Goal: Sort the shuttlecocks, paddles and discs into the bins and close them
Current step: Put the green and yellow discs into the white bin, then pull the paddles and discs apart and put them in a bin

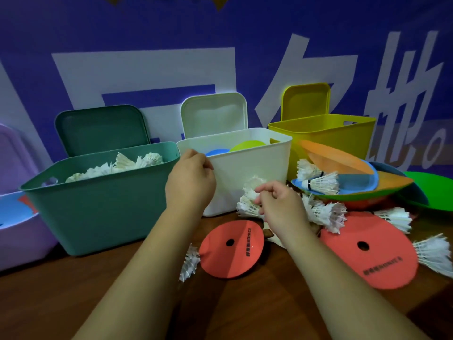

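Observation:
My right hand (278, 204) pinches a white shuttlecock (248, 201) from a small heap in front of the white bin (247, 173). My left hand (190, 179) hovers with curled fingers over the gap between the white bin and the green bin (98, 209); nothing shows in it. The green bin holds several shuttlecocks (122, 165). In the white bin lie a blue disc (217, 152) and a lime disc (247, 145). The yellow bin (331, 136) stands at the back right. All three lids lean upright behind the bins. A wooden paddle handle (268, 233) pokes out below my right wrist.
Two red discs (231, 249) (367, 252) lie flat on the wooden table. Stacked coloured discs (353, 180) with two shuttlecocks on them sit right of the white bin. Loose shuttlecocks (323, 212) (188, 262) (434, 253) are scattered about. A purple bin (17, 229) stands far left.

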`<state>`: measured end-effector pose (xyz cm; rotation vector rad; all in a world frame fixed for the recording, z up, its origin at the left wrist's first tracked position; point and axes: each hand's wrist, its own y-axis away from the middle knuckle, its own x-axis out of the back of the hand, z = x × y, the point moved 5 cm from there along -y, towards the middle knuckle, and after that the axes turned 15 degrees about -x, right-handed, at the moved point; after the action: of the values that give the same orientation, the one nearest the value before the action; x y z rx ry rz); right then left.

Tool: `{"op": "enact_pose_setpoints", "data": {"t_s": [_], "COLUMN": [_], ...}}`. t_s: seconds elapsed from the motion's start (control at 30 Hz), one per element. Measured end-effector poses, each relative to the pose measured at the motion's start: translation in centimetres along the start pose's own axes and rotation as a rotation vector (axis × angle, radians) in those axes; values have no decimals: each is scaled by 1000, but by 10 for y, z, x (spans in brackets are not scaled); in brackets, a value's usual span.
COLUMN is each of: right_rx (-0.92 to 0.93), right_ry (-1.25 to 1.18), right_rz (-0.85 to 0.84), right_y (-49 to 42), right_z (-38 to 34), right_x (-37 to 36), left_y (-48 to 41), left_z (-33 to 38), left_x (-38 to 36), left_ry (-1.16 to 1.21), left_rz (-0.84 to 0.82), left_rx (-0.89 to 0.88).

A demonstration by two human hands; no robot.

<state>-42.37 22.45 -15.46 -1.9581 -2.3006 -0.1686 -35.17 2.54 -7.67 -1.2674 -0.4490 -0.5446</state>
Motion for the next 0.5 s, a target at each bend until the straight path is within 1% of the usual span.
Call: {"op": "enact_pose_setpoints", "data": {"t_s": [0.07,0.17,0.3,0.37,0.5], "right_rx": [50,153,191,194,213], "right_ry": [159,493,823,892,907], "right_rz": [-3,-32,-49,-57,-70], "right_y": [5,13,16,18,19], "right_z": [2,4,15,16,14], "right_x": [-4,-17,-29,-31,-32], "left_y": [-1,-3,-3,-2,-1], "left_z": [2,3,2,2,4], "left_x": [1,3,2,2,1], "left_ry": [-28,-51,-68,-65,-72], "left_rz": [-12,-25,-11,-11,-18], "left_rx": [-11,-20,-20,-23,-28]}}
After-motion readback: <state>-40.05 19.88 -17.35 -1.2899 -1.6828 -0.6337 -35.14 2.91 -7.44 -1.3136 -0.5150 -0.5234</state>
